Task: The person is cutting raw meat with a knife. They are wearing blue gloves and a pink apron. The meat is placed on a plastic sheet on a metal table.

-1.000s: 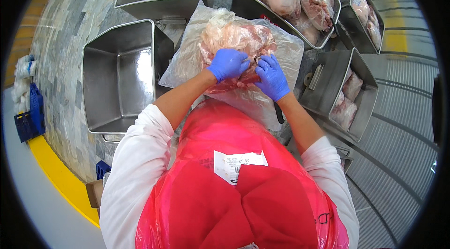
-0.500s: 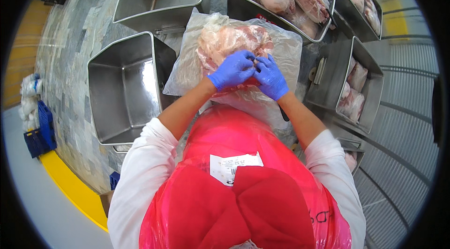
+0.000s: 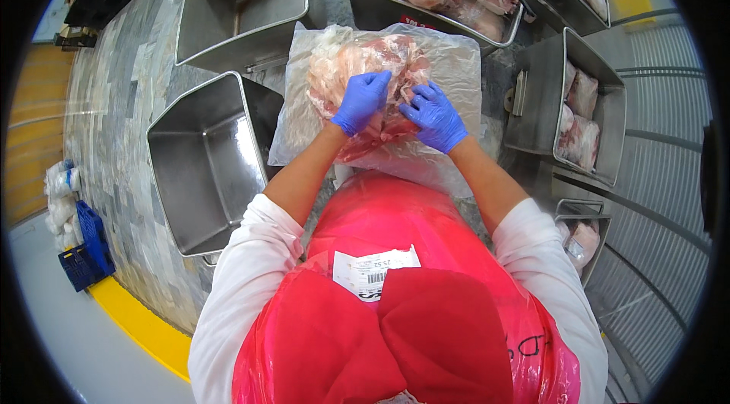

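A large piece of raw meat (image 3: 388,54), pink with pale fat, lies on a sheet of clear plastic (image 3: 456,62) in front of me. My left hand (image 3: 363,102), in a blue glove, is closed in a pinch over the middle of the meat; whatever its fingertips hold is too small to make out. At the meat's right edge, my right hand (image 3: 435,117), also gloved in blue, has its fingers bent and gripping the meat. A gap separates the two hands. The meat's near side is partly hidden by the left hand and forearm.
An empty metal tub (image 3: 201,168) stands left, with another tub (image 3: 243,9) behind it. A tub (image 3: 487,43) of bagged meat is at the back right. More meat tubs (image 3: 536,100) line the right side. Blue crates (image 3: 93,240) stand far left.
My hands were together at the meat's right side. Now they are apart: the left has moved left and closed, the right stays at the edge. The view has shifted slightly.
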{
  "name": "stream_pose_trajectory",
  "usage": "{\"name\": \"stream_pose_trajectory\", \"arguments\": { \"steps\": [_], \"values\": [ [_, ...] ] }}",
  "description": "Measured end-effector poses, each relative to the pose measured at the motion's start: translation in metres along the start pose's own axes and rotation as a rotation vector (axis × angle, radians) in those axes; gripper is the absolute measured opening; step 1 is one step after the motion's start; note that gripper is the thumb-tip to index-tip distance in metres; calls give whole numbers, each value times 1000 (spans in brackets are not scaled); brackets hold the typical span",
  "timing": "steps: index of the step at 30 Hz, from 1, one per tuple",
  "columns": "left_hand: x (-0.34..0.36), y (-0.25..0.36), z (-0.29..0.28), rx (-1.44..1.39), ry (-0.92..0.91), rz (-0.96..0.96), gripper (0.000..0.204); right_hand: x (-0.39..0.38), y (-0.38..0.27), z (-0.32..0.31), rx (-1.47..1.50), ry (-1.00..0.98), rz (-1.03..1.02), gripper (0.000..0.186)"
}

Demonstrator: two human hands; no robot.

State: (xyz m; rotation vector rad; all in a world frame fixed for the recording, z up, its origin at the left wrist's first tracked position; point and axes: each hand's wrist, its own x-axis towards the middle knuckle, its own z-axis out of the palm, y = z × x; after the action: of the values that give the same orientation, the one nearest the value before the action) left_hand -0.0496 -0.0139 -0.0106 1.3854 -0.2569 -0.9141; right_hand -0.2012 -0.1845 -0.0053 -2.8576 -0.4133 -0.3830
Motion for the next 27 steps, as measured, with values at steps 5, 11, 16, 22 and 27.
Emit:
{"name": "stream_pose_trajectory", "arguments": {
  "steps": [5,11,16,22,27],
  "values": [
    [4,19,-12,-217,-175,-88,30,5,-4,-8,3,-10,42,42],
    [-20,39,-45,1068,90,569,23,-51,-36,-21,132,190,277,57],
    [1,19,-63,1070,309,705,31,-179,-33,37,123,-308,1054,53],
    [6,25,-59,1116,287,352,55,-156,-29,31,243,-424,1176,45],
    [21,34,-43,1392,618,422,96,-152,-43,0,315,-402,1246,43]
  ]
}}
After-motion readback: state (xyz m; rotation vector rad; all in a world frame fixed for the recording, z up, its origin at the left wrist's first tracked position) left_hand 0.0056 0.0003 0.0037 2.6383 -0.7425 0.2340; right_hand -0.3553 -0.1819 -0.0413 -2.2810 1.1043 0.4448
